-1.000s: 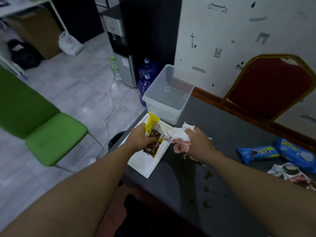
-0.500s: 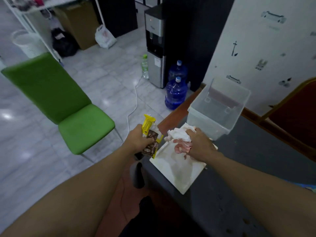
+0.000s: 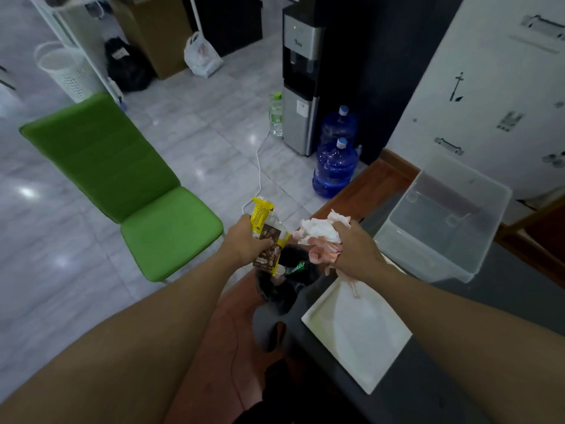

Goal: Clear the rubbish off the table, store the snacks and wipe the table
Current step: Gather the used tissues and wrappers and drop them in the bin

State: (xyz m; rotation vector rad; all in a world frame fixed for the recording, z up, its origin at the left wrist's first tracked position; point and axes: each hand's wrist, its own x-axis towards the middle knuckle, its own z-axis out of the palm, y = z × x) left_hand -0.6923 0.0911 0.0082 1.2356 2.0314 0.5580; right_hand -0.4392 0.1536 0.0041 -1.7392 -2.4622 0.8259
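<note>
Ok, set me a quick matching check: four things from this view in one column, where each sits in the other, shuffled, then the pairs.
1 yellow wrapper
2 crumpled tissue
3 white plate
4 clear box

A lying flat on the table, nearer the person
B gripped in the right hand
C standing on the table, farther off
D gripped in the left hand

Pairs: 1-D, 2-B, 3-A, 4-C
</note>
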